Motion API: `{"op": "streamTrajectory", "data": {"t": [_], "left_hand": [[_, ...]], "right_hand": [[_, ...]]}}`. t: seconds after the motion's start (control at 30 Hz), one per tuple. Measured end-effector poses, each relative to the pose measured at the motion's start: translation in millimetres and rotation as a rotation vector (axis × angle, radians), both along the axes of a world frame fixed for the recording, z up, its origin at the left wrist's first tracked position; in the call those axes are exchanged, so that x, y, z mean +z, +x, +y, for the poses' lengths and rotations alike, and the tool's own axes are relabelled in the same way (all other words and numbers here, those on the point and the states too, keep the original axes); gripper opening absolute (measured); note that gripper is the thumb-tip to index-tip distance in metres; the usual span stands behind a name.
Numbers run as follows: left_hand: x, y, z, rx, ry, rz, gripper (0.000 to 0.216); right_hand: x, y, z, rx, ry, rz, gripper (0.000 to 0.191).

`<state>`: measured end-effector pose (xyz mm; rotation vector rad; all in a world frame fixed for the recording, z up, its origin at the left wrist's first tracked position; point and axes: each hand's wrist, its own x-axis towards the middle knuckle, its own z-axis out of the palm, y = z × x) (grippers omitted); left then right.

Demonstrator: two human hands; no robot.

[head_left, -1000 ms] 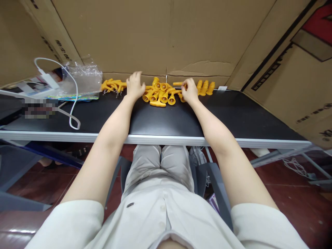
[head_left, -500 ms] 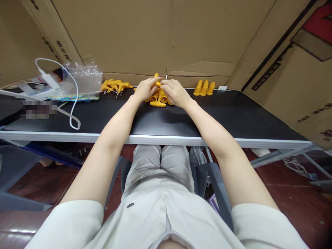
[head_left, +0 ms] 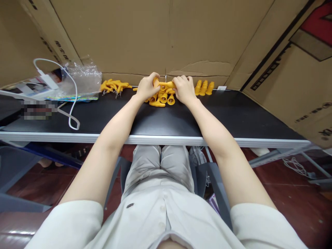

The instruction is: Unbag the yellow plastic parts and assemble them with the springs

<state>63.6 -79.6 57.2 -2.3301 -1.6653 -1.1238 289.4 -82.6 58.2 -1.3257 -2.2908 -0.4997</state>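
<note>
From the head camera, the left hand [head_left: 146,88] and the right hand [head_left: 184,90] are at the far edge of the black desk [head_left: 233,114]. Each is curled shut around one end of a yellow plastic T-shaped piece [head_left: 167,84], so only its middle bar shows between them. It is held just above a heap of loose yellow pieces [head_left: 162,99] that lies on the desk between the hands.

A small pile of yellow pieces with metal spirals [head_left: 114,85] lies to the left of the heap. A row of three yellow pieces [head_left: 204,87] lies to the right, near the right hand. Judging by these groups, only a few pieces have been sorted out and most of the heap is still unhandled.

At the far left are a crumpled clear plastic bag [head_left: 83,77] and a white cable [head_left: 70,117]. A brown cardboard wall [head_left: 155,34] stands behind the desk.

Half a second earlier the hands met fingertip to fingertip over the heap. Now they are slightly apart, with the piece stretched between them.
</note>
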Motion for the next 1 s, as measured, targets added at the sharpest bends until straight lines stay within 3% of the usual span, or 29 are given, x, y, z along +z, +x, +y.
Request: {"op": "streamTrajectory", "data": {"t": [0.1, 0.23, 0.4, 0.53, 0.8, 1.0], "left_hand": [[0.0, 6.6, 2.1, -0.014, -0.067, -0.067, 0.041], [1.3, 12.4, -3.0, 0.003, -0.117, -0.027, 0.041], [6.7, 12.6, -19.4, 0.087, -0.069, 0.142, 0.052], [1.7, 9.9, -14.5, 0.039, -0.03, 0.17, 0.053], [-7.0, 8.1, 10.0, -0.078, -0.036, -0.114, 0.041], [0.6, 11.9, 8.9, -0.075, -0.209, -0.263, 0.036]], "right_hand": [[4.2, -0.6, -2.9, -0.032, 0.043, -0.013, 0.042], [3.4, 8.0, 0.7, 0.036, 0.068, 0.018, 0.042], [-1.6, 12.4, 3.2, 0.072, -0.084, -0.02, 0.04], [-2.4, 6.1, -0.3, 0.044, -0.183, -0.039, 0.04], [7.3, 5.7, -5.3, 0.004, -0.088, -0.017, 0.043], [6.0, 6.4, -2.8, -0.003, 0.038, -0.084, 0.043]]}}
